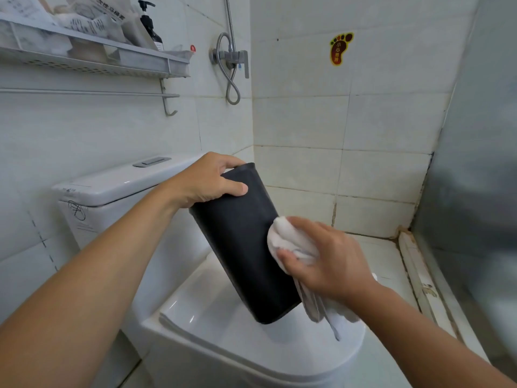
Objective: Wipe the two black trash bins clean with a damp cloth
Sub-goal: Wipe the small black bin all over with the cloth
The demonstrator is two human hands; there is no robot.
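Observation:
A black trash bin (240,242) leans to the left, its lower end resting on the closed toilet lid (212,329). My left hand (207,180) grips the bin's upper end, thumb across its front. My right hand (327,256) holds a bunched white cloth (282,233) and presses it against the bin's right side; the cloth's loose end hangs down below my wrist. Only one bin is in view.
A white toilet with its tank (112,189) stands below and to the left. A metal shelf (92,60) with packets and a pump bottle (149,25) hangs on the left wall above a towel bar. The shower valve and hose (230,63) sit in the corner. Tiled walls close in behind.

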